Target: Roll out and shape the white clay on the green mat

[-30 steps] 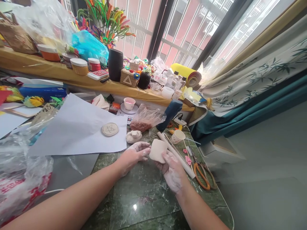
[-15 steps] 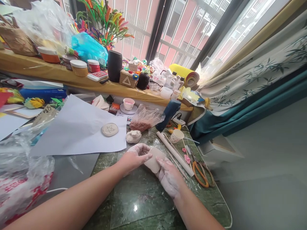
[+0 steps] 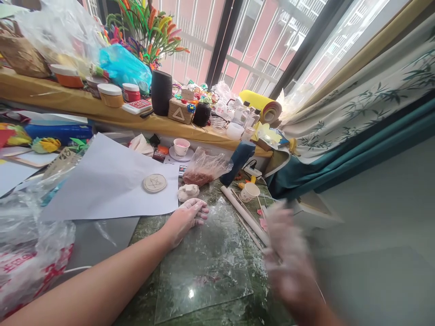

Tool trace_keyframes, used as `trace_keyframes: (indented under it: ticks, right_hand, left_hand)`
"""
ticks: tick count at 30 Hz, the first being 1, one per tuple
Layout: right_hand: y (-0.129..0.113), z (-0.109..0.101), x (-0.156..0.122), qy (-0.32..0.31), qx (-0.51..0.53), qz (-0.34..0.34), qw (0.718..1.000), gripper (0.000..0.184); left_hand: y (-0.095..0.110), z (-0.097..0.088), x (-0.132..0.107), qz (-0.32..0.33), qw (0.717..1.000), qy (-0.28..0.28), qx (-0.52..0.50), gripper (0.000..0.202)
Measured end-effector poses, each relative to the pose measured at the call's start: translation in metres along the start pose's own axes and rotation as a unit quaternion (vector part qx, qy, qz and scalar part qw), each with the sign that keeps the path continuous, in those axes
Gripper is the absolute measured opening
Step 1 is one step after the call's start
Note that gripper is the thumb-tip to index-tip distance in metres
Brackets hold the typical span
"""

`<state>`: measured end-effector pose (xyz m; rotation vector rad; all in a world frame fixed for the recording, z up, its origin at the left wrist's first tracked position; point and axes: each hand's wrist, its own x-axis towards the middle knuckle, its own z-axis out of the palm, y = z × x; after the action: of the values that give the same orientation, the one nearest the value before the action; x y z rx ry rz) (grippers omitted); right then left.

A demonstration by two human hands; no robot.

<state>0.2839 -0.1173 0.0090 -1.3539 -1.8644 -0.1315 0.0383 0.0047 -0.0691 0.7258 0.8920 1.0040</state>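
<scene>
My left hand (image 3: pixel 190 215), dusted white, rests at the upper left edge of a clear sheet (image 3: pixel 207 253) on the green tabletop. Its fingers are curled in, and nothing shows in them. A lump of pale clay (image 3: pixel 188 193) sits just beyond it. My right hand (image 3: pixel 287 253) is at the right side of the table, smeared by motion. At its fingertips is a blurred pale clay slab (image 3: pixel 276 207). A round clay disc with a star drawn on it (image 3: pixel 154 183) lies on white paper (image 3: pixel 112 181) to the left.
A white rod (image 3: pixel 243 213), thin sticks and a paper cup (image 3: pixel 249 192) lie right of the sheet. Behind stand a bag of brown material (image 3: pixel 204 170) and a dark blue cylinder (image 3: pixel 238 160). Paint jars (image 3: pixel 110 95) line the sill. A plastic bag (image 3: pixel 30 258) is at left.
My right hand has swung right, away from the left hand, taking the clay slab with it. My left hand has let go of the slab and curled its fingers.
</scene>
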Motion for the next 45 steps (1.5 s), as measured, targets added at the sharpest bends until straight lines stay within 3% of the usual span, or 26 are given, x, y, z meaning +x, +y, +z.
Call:
trace_keyframes:
  ticks: [1,2,3,5,9,15,19,22,24,28,31,34,38,45]
  right_hand:
    - [0.002,0.014,-0.016,-0.068,0.016,-0.059,0.996,0.06]
    - [0.005,0.028,-0.029,-0.174,0.023,-0.142,0.974,0.064]
    - [0.007,0.038,-0.04,-0.241,0.012,-0.171,0.955,0.067]
    - [0.012,0.049,-0.053,-0.263,-0.018,-0.133,0.955,0.067]
    - [0.015,0.051,-0.053,-0.238,-0.043,-0.079,0.967,0.063]
    - [0.007,0.063,-0.057,-0.316,-0.04,-0.104,0.942,0.097]
    - [0.004,0.067,-0.054,-0.292,-0.051,-0.036,0.954,0.09]
    - [0.002,0.071,-0.048,-0.332,-0.052,-0.069,0.939,0.092]
    - [0.008,0.072,-0.044,-0.326,-0.055,-0.07,0.941,0.087]
    - [0.04,0.062,-0.035,-0.188,-0.108,0.017,0.976,0.047]
    - [0.072,0.048,-0.032,-0.141,-0.166,0.055,0.975,0.03]
    - [0.098,0.038,-0.032,-0.143,-0.208,0.058,0.966,0.025]
    - [0.118,0.043,-0.033,-0.166,-0.234,0.074,0.955,0.02]
    - [0.117,0.055,-0.036,-0.186,-0.219,0.082,0.954,0.016]
  left_hand:
    - [0.0,0.0,0.0,0.0,1.0,-0.001,0.0,0.039]
    - [0.0,0.0,-0.001,0.0,1.0,-0.001,0.001,0.039]
    - [0.001,-0.001,-0.001,-0.001,1.0,-0.002,0.001,0.039]
    - [0.003,0.0,-0.004,0.0,1.0,-0.003,0.004,0.038]
    - [0.007,0.002,-0.008,0.002,1.0,0.001,0.001,0.038]
    - [0.008,0.003,-0.005,-0.006,1.0,0.0,-0.008,0.038]
    - [0.008,0.001,-0.005,-0.009,1.0,-0.004,-0.001,0.037]
    - [0.006,0.0,-0.004,-0.01,1.0,-0.005,0.006,0.039]
    - [0.004,-0.002,-0.003,-0.007,1.0,-0.007,0.011,0.042]
    - [0.0,-0.002,-0.007,0.031,0.996,-0.046,0.073,0.044]
    - [-0.003,-0.001,-0.011,0.06,0.983,-0.093,0.145,0.043]
    - [-0.004,0.0,-0.013,0.064,0.976,-0.108,0.176,0.043]
    - [-0.001,0.001,-0.012,0.058,0.977,-0.098,0.178,0.045]
    - [0.006,0.004,-0.016,0.05,0.981,-0.088,0.164,0.048]
